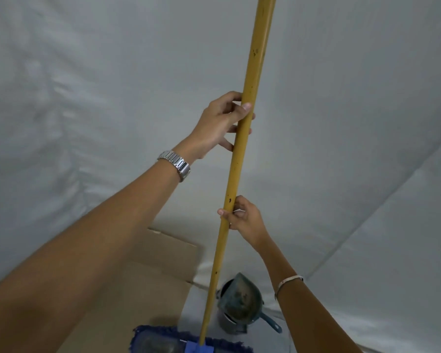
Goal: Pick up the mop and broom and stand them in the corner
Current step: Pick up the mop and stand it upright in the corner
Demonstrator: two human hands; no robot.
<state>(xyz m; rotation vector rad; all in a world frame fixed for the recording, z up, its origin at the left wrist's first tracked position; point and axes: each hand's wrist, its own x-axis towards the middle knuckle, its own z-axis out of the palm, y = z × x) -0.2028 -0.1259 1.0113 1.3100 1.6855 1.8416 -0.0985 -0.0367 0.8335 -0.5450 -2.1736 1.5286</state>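
Observation:
A mop with a long yellow handle (236, 159) stands nearly upright in front of me, running from the top edge down to its blue fringed head (163, 340) on the floor at the bottom. My left hand (219, 123) grips the handle high up, thumb across the pole. Lower on the handle, my right hand (242, 216) holds it with fingers wrapped around. No broom is visible.
White walls meet in a corner line (367, 217) running down to the right. A flattened cardboard sheet (148, 271) lies on the floor at left. A dark bucket with a blue dustpan (242, 299) resting on it stands just right of the mop head.

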